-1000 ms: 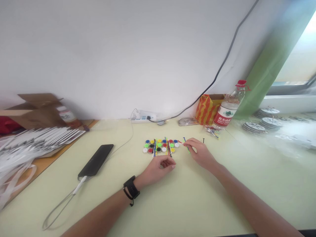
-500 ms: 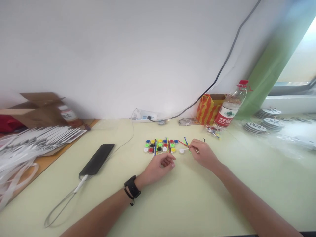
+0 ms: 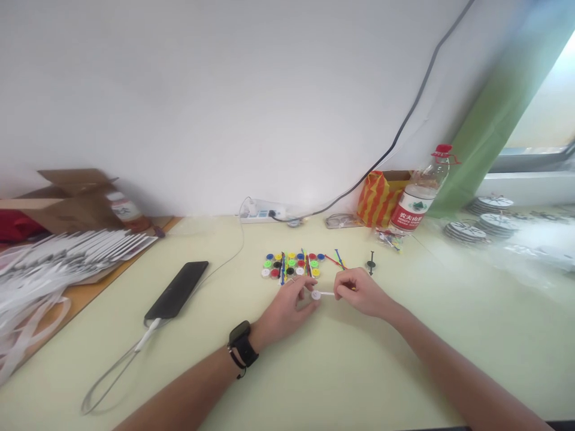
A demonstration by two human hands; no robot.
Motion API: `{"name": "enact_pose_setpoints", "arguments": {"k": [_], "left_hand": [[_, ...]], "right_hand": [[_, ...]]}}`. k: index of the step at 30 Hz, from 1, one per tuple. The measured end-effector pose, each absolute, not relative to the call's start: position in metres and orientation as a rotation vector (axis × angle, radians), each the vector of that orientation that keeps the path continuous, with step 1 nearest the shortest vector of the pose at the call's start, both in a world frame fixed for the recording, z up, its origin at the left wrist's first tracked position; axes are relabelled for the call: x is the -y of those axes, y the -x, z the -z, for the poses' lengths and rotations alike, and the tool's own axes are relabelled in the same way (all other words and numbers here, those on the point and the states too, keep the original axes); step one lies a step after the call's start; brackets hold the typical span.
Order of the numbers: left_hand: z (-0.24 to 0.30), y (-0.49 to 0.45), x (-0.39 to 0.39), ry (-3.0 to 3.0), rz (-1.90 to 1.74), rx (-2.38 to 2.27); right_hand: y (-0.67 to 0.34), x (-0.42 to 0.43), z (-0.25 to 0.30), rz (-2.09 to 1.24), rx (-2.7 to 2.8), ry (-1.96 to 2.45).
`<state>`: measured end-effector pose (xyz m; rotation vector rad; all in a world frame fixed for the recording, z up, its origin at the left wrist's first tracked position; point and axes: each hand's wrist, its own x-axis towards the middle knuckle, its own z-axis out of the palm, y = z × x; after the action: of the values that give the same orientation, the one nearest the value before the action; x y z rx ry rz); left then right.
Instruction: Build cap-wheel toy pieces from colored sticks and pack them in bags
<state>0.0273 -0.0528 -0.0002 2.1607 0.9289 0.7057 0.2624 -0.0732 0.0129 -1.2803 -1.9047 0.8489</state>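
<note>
Right grip (image 3: 362, 292) pinches white stick (image 3: 327, 294); left grip (image 3: 285, 309) parted round disc (image 3: 316, 295); bottle (image 3: 411, 206): 农夫山泉.

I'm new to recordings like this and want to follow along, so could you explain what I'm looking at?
There is no machine here: a person works with two bare hands, seen by one camera worn on the head, looking forward and down. It gives the only viewpoint.

The right hand pinches a thin white stick that reaches to a small white disc. The left hand has its thumb and fingers around that disc; whether they grip it is hard to tell.

Just beyond lie rows of coloured discs with thin sticks among them. To the right is a black disc with a stick. Farther left lies a phone with a cable plugged in. Near the wall are a power strip and a large plastic bottle.
</note>
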Motion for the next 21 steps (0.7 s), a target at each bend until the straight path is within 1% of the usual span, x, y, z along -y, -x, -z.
{"name": "enact_pose_setpoints", "arguments": {"k": [5, 9, 12, 17, 21], "left_hand": [[-0.004, -0.029, 0.053, -2.179, -0.731, -0.859], [-0.005, -0.028, 0.053, -2.142, -0.732, -0.917], [-0.003, -0.027, 0.052, -2.056, -0.716, -0.912], [0.0, -0.028, 0.047, -1.821, -0.76, -0.768], [-0.001, -0.028, 0.045, -1.73, -0.75, -0.668]], "right_hand": [[-0.265, 0.072, -0.015, -1.084, 1.782, 1.186], [-0.263, 0.075, -0.022, -1.197, 1.708, 1.092], [-0.259, 0.077, -0.026, -1.242, 1.69, 1.014], [-0.251, 0.081, -0.026, -1.307, 1.754, 0.98], [-0.244, 0.081, -0.021, -1.275, 1.711, 0.977]]}}
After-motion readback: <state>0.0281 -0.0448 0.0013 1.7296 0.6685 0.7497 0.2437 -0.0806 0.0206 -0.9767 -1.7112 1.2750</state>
